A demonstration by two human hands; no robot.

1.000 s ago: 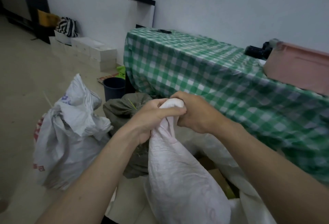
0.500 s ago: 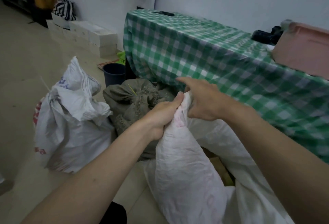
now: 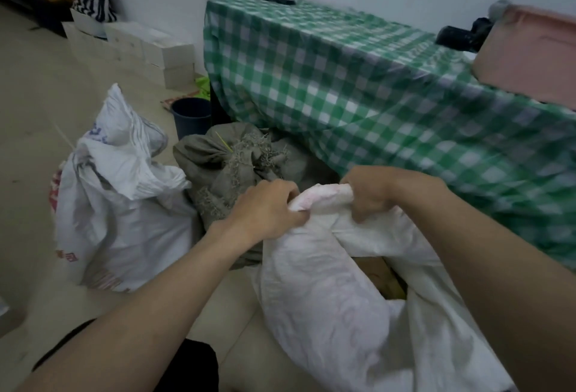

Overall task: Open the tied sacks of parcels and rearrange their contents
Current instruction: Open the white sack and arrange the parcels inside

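Both hands, left hand [image 3: 268,214] and right hand [image 3: 371,193], gripped the white sack [image 3: 327,298] by its bunched mouth at twelve o'clock; soft, slippery weave, probably heavy.

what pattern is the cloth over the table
A green and white check; the tablecloth shows clearly in the head view, draped down over the table's side.

You have three sacks on the floor in front of you: one white sack [image 3: 336,292] held at its mouth by your two hands, the left hand [image 3: 268,214] and the right hand [image 3: 371,193], one other white sack [image 3: 118,204] to the left, and one grey-brown sack [image 3: 230,167] behind. Beyond them you can count one dark bucket [image 3: 190,117], one worktop under a green checked cloth [image 3: 358,86], and one pink bin [image 3: 530,54] on it. The white boxes [image 3: 149,51] along the wall are too blurred for you to count.
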